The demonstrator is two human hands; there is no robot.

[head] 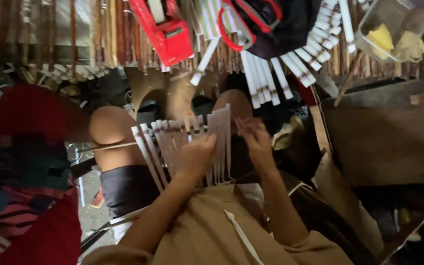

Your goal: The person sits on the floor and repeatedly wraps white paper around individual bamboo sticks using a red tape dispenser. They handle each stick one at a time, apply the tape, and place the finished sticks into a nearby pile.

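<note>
Head view only. Person seated, knees up, with a fan of pale flat strips (182, 142) held over the lap, in front of the tan shirt.

Left hand (196, 156): grip closed over the lower middle of the fan, fingers pressing the strips flat where they converge. Strips splay up and out to the left of this grip, and a few stand upright just right of it.

Right hand (257, 140): grip narrow, fingertips pinching what looks like one or two thin strip ends just right of the fan. Motion blur, so exact contact is unclear.

Handling judgement: strips look thin, light and springy lengthwise, floppy across the fan. They likely slide over each other and kink if bent sharply. Best hold is at the bunched lower end, where the left grip sits; single strips are best taken near the tip with a pinch.

Beyond both grips, further out: more white strips (271, 81) laid in a fan, a red tool (170, 32), a clear plastic tub (393, 29) with yellowish contents to the far right, all on a slatted bamboo surface (99, 34). Red cloth (30, 118) well left of the left grip.
</note>
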